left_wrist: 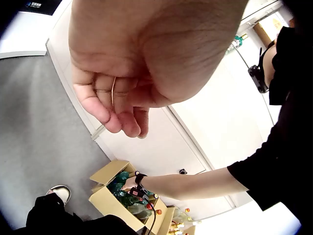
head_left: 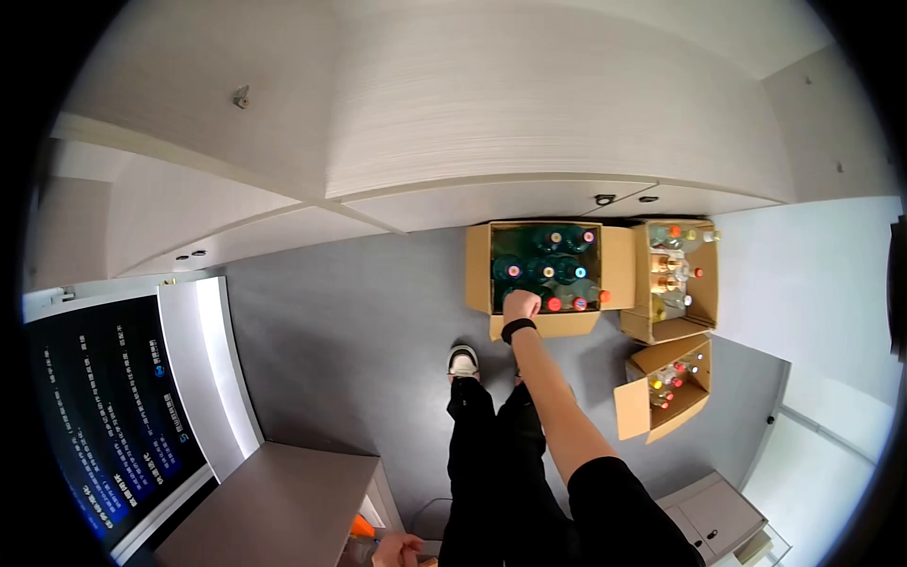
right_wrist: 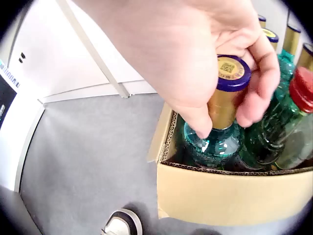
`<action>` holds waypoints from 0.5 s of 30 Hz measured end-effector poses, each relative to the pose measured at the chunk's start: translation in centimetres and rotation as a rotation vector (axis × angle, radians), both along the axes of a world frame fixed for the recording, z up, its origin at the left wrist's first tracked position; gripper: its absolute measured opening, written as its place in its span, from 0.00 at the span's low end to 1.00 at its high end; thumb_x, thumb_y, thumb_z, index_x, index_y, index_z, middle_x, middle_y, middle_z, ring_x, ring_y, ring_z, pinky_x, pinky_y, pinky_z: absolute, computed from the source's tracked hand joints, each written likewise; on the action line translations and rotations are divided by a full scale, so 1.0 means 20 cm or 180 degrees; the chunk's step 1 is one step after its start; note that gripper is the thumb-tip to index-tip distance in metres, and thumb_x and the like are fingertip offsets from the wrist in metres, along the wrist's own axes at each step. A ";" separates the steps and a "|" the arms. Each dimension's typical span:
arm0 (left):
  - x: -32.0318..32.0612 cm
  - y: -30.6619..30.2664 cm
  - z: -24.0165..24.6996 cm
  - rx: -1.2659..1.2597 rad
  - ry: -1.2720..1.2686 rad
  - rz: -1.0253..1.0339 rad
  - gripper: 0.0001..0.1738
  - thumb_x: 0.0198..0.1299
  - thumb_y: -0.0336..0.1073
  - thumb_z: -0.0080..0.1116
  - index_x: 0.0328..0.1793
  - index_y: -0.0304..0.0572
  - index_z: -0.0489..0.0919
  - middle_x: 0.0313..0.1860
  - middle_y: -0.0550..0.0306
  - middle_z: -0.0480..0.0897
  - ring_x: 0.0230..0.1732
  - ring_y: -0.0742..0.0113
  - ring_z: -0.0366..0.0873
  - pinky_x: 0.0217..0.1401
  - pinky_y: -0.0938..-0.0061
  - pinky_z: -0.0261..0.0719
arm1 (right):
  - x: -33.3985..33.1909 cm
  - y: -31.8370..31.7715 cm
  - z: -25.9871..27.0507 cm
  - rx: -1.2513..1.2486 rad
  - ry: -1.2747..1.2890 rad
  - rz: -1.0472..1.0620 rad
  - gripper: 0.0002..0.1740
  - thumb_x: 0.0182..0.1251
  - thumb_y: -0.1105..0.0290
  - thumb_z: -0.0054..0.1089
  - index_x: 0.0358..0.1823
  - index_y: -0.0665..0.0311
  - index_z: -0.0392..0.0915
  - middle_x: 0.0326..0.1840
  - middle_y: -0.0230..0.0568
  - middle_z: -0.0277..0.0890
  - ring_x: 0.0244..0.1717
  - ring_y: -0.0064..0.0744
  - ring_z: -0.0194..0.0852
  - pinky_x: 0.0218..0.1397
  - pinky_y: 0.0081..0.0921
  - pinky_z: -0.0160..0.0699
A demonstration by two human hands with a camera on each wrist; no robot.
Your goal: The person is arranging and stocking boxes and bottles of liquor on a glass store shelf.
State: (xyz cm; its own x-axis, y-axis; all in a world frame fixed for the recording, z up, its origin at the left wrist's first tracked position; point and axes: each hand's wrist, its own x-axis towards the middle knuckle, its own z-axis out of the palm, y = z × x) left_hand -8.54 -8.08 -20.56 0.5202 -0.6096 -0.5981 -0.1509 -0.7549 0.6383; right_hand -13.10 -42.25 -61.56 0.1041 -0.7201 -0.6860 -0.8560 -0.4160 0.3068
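Observation:
My right hand (head_left: 521, 304) reaches down to the front left corner of a cardboard box (head_left: 479, 269) full of bottles. In the right wrist view, thumb and fingers are curled round the gold neck of a teal glass bottle (right_wrist: 213, 145) with a purple cap. This bottle stands upright inside the box, beside a red-capped bottle (right_wrist: 301, 93) and several other gold-necked ones. My left hand (left_wrist: 146, 63) hangs with loosely curled fingers and holds nothing. At the bottom of the head view, that hand is near a grey cabinet (head_left: 283, 501).
Right of the box stand a second carton (head_left: 704, 302) and a smaller carton (head_left: 633, 411), both holding bottles with caps of several colours. Pale cupboards (head_left: 529, 123) run along the wall behind. A lit screen (head_left: 113, 425) is at the left. My shoe (head_left: 463, 360) is on the grey floor.

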 end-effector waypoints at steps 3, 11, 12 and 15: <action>0.04 -0.03 -0.02 0.0017 -0.0083 -0.0086 0.05 0.54 0.24 0.46 0.34 0.36 0.74 0.26 0.48 0.74 0.28 0.54 0.72 0.34 0.69 0.71 | 0.01 -0.03 -0.01 0.0045 0.0312 0.0275 0.05 0.51 0.70 0.55 0.23 0.53 0.81 0.19 0.24 0.75 0.16 0.27 0.73 0.09 0.24 0.59; 0.07 0.00 0.10 -0.0393 -0.0525 -0.0360 0.06 0.57 0.25 0.46 0.27 0.35 0.69 0.21 0.50 0.70 0.23 0.58 0.68 0.27 0.71 0.66 | -0.10 -0.06 0.30 0.0008 -0.0150 0.0589 0.08 0.49 0.70 0.55 0.29 0.53 0.83 0.27 0.26 0.80 0.24 0.28 0.78 0.11 0.29 0.66; 0.08 -0.02 0.13 -0.0494 -0.0557 -0.0348 0.06 0.57 0.25 0.46 0.27 0.35 0.69 0.21 0.50 0.70 0.23 0.58 0.68 0.27 0.71 0.66 | -0.12 -0.06 0.42 -0.0036 -0.0252 0.0623 0.10 0.53 0.69 0.51 0.30 0.52 0.83 0.30 0.32 0.81 0.28 0.31 0.80 0.11 0.31 0.67; 0.12 -0.12 0.27 -0.0514 -0.0273 0.0027 0.09 0.50 0.19 0.42 0.29 0.33 0.75 0.22 0.52 0.75 0.25 0.63 0.75 0.30 0.75 0.71 | -0.25 -0.08 0.64 -0.0195 -0.0644 0.1062 0.10 0.52 0.68 0.51 0.29 0.53 0.83 0.30 0.30 0.81 0.26 0.33 0.80 0.12 0.35 0.69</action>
